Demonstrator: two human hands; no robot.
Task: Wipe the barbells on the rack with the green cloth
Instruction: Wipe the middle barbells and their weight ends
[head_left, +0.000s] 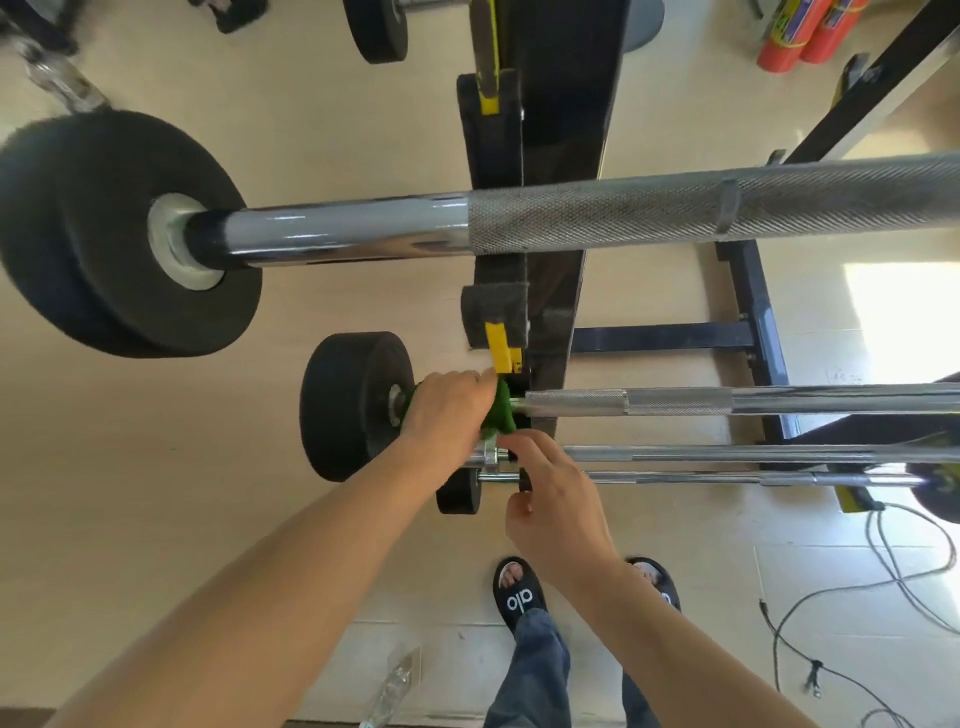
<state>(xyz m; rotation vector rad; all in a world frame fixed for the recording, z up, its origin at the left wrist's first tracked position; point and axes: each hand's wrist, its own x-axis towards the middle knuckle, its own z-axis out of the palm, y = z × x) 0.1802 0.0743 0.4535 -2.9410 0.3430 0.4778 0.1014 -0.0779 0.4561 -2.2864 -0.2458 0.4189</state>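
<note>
**Ana:** Where is the green cloth (501, 410) right now?

**Ben:** It is bunched around the shiny end of the middle bar (727, 401), in the gap between the black weight (353, 405) and the rack post (550, 260). The left hand (449, 402) is on top of it, with the fingers curled over it, so that grip is squeezing the cloth onto the bar.

**Ana:** And the right hand (550, 493)?

**Ben:** It is just below, by the ends of the two thin bars (727, 454). The fingers are bent and the tips are near a little silver collar (488, 454). I think they touch it, but I cannot tell if they really hold anything, because the hand hides that spot.

**Ana:** So how do you do this bit well?

**Ben:** Wrap the cloth all the way around the bar, not just on top. Then twist it and slide it back and forth, so the under side gets clean too. That short piece is squeezed in tight, so small moves are best.

**Ana:** What should you watch out for?

**Ben:** The yellow hook (501, 353) is right next to the knuckles, so go slow there. The bar may roll, so the other hand could hold it steady.

**Ana:** Is there a lot left to do?

**Ben:** I think so. The long rough part of that bar goes far off to the right, and the big bar (675, 208) up top needs a wipe as well.
</note>
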